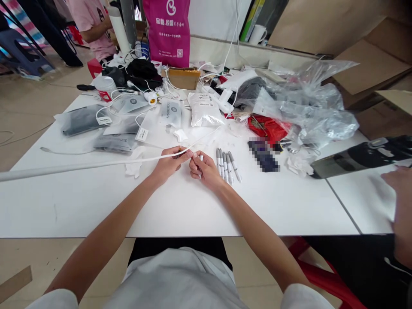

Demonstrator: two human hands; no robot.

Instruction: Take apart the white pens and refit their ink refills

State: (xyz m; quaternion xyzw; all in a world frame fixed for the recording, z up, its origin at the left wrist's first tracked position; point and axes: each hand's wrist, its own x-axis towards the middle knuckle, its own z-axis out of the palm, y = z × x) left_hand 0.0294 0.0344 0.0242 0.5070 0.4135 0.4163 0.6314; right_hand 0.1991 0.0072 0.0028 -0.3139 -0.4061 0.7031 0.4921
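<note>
Just left of the row of pens (227, 166), the left hand (168, 164) pinched the white cable (96, 165) while the right hand (204, 170) gripped its end; mid-handling, steady tension seemed needed next.

Dark item (264, 155) pixelated, unreadable; co-worker's hand (401, 189) cut by rt edge.
</note>
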